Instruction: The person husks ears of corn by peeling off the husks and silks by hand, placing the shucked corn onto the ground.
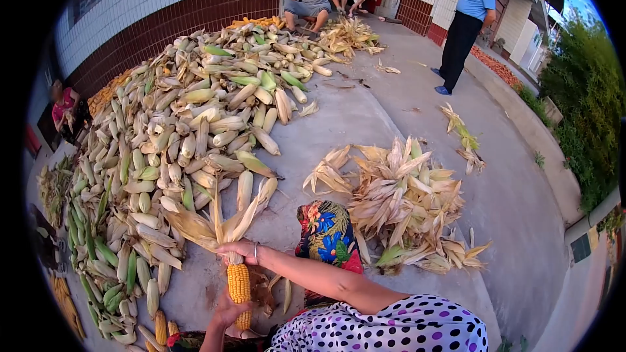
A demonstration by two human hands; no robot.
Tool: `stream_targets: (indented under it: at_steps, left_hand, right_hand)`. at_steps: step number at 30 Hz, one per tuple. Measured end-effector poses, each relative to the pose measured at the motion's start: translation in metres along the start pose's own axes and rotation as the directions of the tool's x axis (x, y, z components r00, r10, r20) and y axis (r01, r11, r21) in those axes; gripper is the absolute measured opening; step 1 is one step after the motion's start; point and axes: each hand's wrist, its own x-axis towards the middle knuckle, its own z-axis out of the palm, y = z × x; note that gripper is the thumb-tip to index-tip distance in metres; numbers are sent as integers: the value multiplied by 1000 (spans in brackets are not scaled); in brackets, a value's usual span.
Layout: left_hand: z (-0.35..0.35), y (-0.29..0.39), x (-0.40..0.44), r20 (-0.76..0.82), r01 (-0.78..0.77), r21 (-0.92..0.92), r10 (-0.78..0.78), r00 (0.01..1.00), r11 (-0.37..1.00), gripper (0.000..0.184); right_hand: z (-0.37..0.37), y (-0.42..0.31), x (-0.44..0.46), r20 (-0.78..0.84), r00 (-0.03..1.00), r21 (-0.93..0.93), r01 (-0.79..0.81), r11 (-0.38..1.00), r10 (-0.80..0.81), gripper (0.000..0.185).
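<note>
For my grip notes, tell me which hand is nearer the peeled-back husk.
Right. The right hand grips the peeled-back husk near its base; the left hand is farther from it, lower down, at the lower part of the yellow cob.

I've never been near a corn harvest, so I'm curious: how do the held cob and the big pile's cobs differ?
The held cob shows bare yellow kernels, while most cobs in the big pile are hidden in pale or greenish husks. The held cob is gripped between the left hand and right hand; the pile's cobs lie heaped on the ground. Both are corn.
</note>
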Motion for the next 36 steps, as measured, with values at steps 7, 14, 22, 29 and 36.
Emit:
stream_targets:
  at_steps: [7,14,22,29,36]
  left_hand:
    - [-3,-5,7,16,95,-232,-94,995,968,47]
    - [42,-10,33,-199,-48,-453,-48,979,890,30]
    - [68,-13,69,-353,-175,-511,-19,936,842,38]
    - [14,-18,86,-336,-164,449,336,880,879,54]
    - [21,-29,94,-497,0,508,293,817,862,56]
  right_hand:
    - [22,-12,-3,-193,970,57,160,985,-146,20]
    - [40,-35,-1,-466,862,70,263,962,-201,28]
    - [22,-53,12,-548,779,48,394,918,-305,33]
    - [-13,-68,13,-364,922,9,144,990,-131,28]
    - [-1,-54,26,-614,713,-38,402,915,-339,27]
